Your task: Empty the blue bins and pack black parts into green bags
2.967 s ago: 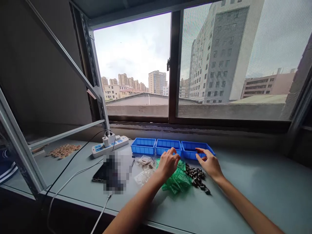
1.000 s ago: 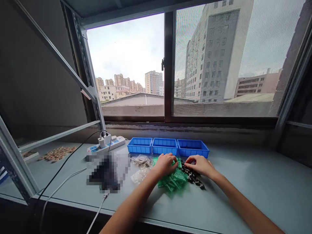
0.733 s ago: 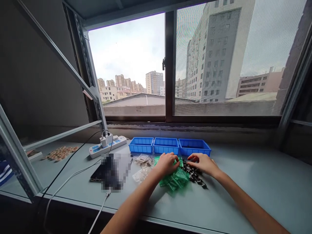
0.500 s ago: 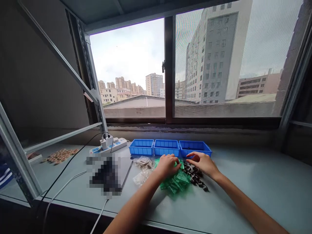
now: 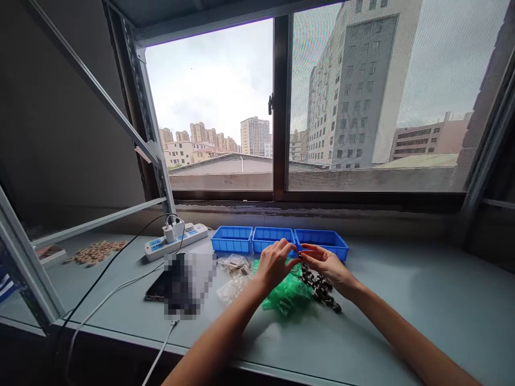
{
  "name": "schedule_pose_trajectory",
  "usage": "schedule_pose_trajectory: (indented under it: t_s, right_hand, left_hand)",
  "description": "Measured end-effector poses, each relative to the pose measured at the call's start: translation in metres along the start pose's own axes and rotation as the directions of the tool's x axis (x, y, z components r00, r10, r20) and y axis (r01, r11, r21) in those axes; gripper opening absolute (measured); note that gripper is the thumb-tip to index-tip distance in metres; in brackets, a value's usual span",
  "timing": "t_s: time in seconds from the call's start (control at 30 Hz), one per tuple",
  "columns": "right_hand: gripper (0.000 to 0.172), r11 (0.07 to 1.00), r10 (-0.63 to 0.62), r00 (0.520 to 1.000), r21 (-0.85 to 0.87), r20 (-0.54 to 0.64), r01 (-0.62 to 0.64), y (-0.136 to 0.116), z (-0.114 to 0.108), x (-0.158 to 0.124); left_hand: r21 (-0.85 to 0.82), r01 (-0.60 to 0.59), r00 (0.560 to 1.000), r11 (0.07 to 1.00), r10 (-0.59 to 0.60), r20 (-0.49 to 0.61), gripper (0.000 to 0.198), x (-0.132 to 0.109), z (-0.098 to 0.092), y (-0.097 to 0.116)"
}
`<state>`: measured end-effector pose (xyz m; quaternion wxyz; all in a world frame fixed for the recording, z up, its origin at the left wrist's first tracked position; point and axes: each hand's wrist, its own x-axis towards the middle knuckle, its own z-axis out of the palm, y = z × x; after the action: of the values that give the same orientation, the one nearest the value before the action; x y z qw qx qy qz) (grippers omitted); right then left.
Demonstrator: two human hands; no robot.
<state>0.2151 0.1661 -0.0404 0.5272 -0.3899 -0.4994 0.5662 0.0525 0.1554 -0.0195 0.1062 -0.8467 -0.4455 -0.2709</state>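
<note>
My left hand (image 5: 274,264) and my right hand (image 5: 325,262) are raised a little above the bench, fingertips meeting in a pinch over a heap of green plastic bags (image 5: 286,294). What they pinch is too small to make out. A pile of small dark parts (image 5: 322,289) lies just under my right hand. Three blue bins (image 5: 239,239) stand in a row behind both hands.
Clear bags of small parts (image 5: 233,273) lie left of the green heap. A blurred phone-like object (image 5: 179,284), a white power strip (image 5: 176,242) with cables, and small tan pieces (image 5: 96,252) sit further left. A metal shelf frame (image 5: 24,268) stands at far left.
Both hands lifted off the piles and came together, fingertips touching, in front of the blue bins. Earlier the left rested on the green bags and the right on the dark parts.
</note>
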Motion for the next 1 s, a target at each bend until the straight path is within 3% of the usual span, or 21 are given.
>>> schedule_pose_trajectory:
  t_s: [0.27, 0.43, 0.63, 0.83, 1.0]
  right_hand:
    - [0.059, 0.983, 0.080, 0.997, 0.163, 0.022, -0.082, 0.003, 0.003, -0.001]
    - [0.057, 0.990, 0.126, 0.990, 0.051, 0.066, -0.129, -0.003, 0.002, -0.007]
    - [0.057, 0.993, 0.087, 0.995, -0.083, -0.039, -0.090, -0.004, 0.002, -0.007]
    - [0.055, 0.986, -0.069, 0.986, -0.161, -0.154, 0.044, 0.003, -0.009, 0.005]
    - [0.057, 0.946, -0.250, 0.918, -0.281, -0.308, 0.163, 0.007, -0.033, 0.017]
  left_hand:
    - [0.025, -0.081, 0.997, 0.996, 0.080, 0.020, 0.014, 0.002, 0.000, -0.001]
    - [0.040, -0.101, 0.992, 0.994, 0.103, -0.071, 0.012, 0.001, 0.007, -0.004]
    - [0.022, -0.106, 0.990, 0.994, 0.108, -0.094, 0.017, 0.001, 0.010, -0.003]
    - [0.003, 0.000, 0.998, 1.000, 0.000, -0.064, 0.015, 0.001, 0.007, -0.009]
    - [0.020, 0.054, 0.998, 0.998, -0.055, 0.033, 0.010, 0.003, 0.005, -0.009]
